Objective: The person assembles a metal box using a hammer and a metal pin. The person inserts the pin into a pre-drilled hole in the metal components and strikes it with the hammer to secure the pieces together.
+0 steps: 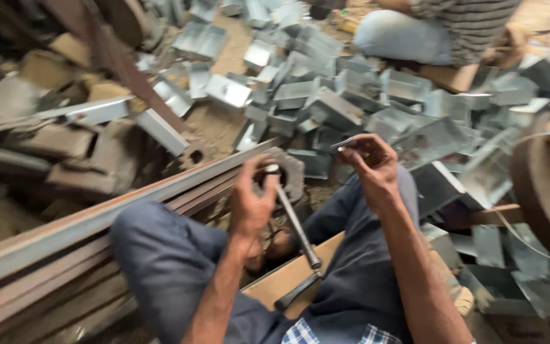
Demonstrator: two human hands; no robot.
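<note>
Left of frame I see long rusty steel rails [97,220] running diagonally. At centre, my left hand [253,204] is closed around a metal rod [295,223] that slants down toward a wooden board [288,277] at lower centre. Just right, my right hand [372,162] pinches a small thin metal piece [344,143]. Bent sheet-metal brackets [332,105] lie heaped across the upper right, beside another seated person [434,28].

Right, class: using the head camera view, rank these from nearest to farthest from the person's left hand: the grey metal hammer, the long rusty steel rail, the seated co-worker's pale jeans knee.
1. Grey metal hammer: gripped in the left hand itself, its shaft slanting down to the right.
2. Long rusty steel rail: just left of the hand, running diagonally.
3. Seated co-worker's pale jeans knee: far off at the top, beyond the pile of folded sheet-metal brackets.
</note>
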